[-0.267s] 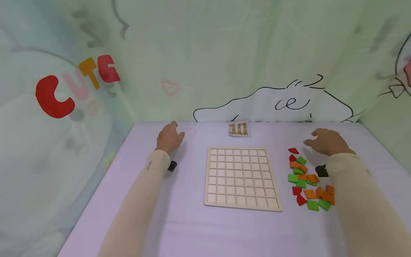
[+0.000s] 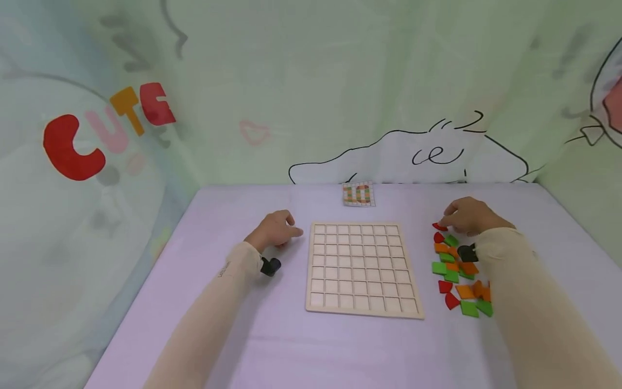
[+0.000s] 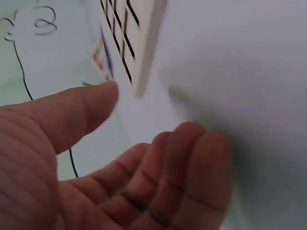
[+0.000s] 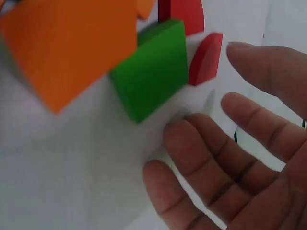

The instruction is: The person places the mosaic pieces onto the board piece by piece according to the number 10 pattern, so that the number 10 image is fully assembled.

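Note:
My left hand (image 2: 276, 229) hovers just left of the wooden grid board (image 2: 308, 270), its fingers loosely bent around nothing. In the left wrist view the thumb and fingers of that hand (image 3: 144, 182) stand apart, near the board's edge (image 3: 146, 62). At the far end of the scattered pieces, my right hand (image 2: 471, 215) is beside a red quarter-round piece (image 2: 439, 227). The right wrist view has the thumb and fingers spread close to the red piece (image 4: 206, 60), without a grip on it. A green square (image 4: 156, 72) and an orange square (image 4: 72, 48) lie close by.
Several red, green and orange pieces, among them a green square (image 2: 469, 308), lie right of the board, partly hidden by the right sleeve (image 2: 529, 292). A small pattern card (image 2: 358, 194) lies behind the board. A printed curtain (image 2: 320, 86) rises at the table's back edge.
My left hand has moved right and nearer, toward the board. My right hand has moved left to the farthest red piece. The head view has shifted slightly.

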The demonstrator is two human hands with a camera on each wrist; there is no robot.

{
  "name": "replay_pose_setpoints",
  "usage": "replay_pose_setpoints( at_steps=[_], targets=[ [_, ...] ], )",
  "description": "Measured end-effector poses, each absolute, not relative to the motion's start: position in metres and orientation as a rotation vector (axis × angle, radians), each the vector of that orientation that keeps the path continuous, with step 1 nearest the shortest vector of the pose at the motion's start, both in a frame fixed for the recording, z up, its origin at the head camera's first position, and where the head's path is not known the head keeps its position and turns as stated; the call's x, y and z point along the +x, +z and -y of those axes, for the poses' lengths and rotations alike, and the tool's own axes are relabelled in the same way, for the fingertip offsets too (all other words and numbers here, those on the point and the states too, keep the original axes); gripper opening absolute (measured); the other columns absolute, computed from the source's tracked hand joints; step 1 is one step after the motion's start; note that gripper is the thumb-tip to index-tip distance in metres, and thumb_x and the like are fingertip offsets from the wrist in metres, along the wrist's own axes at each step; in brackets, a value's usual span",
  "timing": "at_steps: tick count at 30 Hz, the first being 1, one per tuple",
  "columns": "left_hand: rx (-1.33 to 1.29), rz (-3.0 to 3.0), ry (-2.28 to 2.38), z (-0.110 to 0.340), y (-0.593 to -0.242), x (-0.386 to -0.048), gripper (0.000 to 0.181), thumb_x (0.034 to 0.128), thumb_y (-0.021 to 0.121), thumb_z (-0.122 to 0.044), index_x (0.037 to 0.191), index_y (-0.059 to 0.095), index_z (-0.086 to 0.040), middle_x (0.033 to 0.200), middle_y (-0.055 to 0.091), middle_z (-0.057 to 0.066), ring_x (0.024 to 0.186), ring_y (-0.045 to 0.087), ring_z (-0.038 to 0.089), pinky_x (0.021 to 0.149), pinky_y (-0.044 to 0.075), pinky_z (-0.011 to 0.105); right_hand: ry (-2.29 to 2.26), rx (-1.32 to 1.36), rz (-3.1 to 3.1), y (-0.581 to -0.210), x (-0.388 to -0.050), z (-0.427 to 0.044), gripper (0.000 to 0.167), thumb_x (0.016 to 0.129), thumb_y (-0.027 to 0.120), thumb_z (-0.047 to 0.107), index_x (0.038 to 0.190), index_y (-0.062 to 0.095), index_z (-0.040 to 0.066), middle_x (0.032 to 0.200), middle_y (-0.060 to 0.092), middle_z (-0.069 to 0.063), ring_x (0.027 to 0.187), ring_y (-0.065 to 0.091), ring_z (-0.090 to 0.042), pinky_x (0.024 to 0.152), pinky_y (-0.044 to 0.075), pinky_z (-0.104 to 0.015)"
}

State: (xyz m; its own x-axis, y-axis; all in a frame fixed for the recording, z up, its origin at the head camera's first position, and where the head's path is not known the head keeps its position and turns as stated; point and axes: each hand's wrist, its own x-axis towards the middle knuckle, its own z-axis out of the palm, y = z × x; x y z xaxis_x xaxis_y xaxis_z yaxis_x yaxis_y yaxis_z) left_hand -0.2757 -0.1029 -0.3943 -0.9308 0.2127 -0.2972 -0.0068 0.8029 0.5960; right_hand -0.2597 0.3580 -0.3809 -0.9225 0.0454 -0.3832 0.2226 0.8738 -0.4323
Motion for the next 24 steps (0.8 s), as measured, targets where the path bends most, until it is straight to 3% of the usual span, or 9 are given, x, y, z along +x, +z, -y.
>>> replay_pose_setpoints(
  at_steps=[3,7,13,19,24],
  targets=[
    [0.122,-2.542,0.953,0.094,-0.399,-0.263,0.030,0.0987,0.072,-0.024,0.114,0.057,-0.003,0.067,0.061,0.007,0.055,0.057,0.017,0.055,0.051,0.026,-0.699,0.223,-2.650,-0.384,-0.265,-0.353,0.040,0.095,0.074,0.025,0.115,0.062,-0.007,0.103,0.059,-0.023,0.097,0.052,-0.038,0.068,0.057,-0.033],
    [0.111,-2.475,1.046,0.084,-0.406,-0.251,0.027,0.0965,0.073,-0.017,0.109,0.054,-0.003,0.063,0.060,0.008,0.048,0.056,0.016,0.046,0.051,0.023,-0.663,0.237,-2.663,-0.387,-0.266,-0.351,0.033,0.091,0.078,0.023,0.106,0.068,-0.005,0.096,0.061,-0.019,0.093,0.053,-0.036,0.064,0.055,-0.032],
    [0.106,-2.429,1.164,0.077,-0.415,-0.244,0.031,0.0943,0.072,-0.009,0.115,0.051,-0.001,0.064,0.063,0.010,0.046,0.059,0.014,0.044,0.055,0.024,-0.698,0.193,-2.661,-0.388,-0.266,-0.349,0.027,0.093,0.074,0.017,0.102,0.069,-0.007,0.084,0.065,-0.014,0.079,0.057,-0.027,0.064,0.054,-0.030],
    [0.124,-2.390,1.206,0.073,-0.418,-0.242,0.035,0.0940,0.074,-0.005,0.118,0.049,-0.002,0.066,0.067,0.012,0.049,0.061,0.014,0.045,0.056,0.023,-0.701,0.179,-2.736,-0.391,-0.267,-0.347,0.022,0.093,0.075,0.017,0.095,0.066,-0.002,0.081,0.066,-0.011,0.078,0.056,-0.026,0.064,0.051,-0.030],
    [0.121,-2.381,1.217,0.072,-0.420,-0.241,0.039,0.0938,0.075,-0.003,0.122,0.048,-0.002,0.066,0.067,0.012,0.050,0.061,0.015,0.046,0.056,0.024,-0.844,0.200,-2.794,-0.396,-0.263,-0.337,0.027,0.097,0.070,0.015,0.115,0.065,-0.005,0.089,0.069,-0.015,0.080,0.061,-0.027,0.068,0.056,-0.031]
  ],
)
